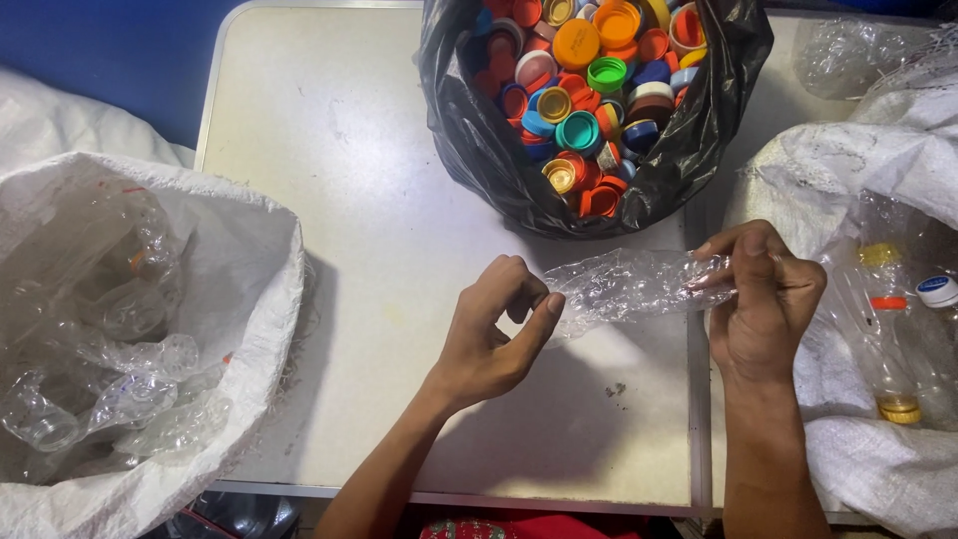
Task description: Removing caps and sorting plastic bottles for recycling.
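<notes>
While both hands hold it above the table's (329, 200) near right edge, the crushed clear plastic bottle (629, 287) spans the gap between them. The left hand (494, 334) pinches its flattened base end between thumb and fingers; the right hand (763, 294) is clenched around the other end, so the bottle lies crosswise, just beyond the palms. The thin, crumpled plastic looks slippery, and I judge a loose pinch on the left could let it twist free and drop onto the table. Farther back, a black bag (469, 140) of coloured bottle caps (589, 90) sits at the far edge. White sacks flank the table: crushed bottles at left (150, 299), capped ones at right (898, 160).
</notes>
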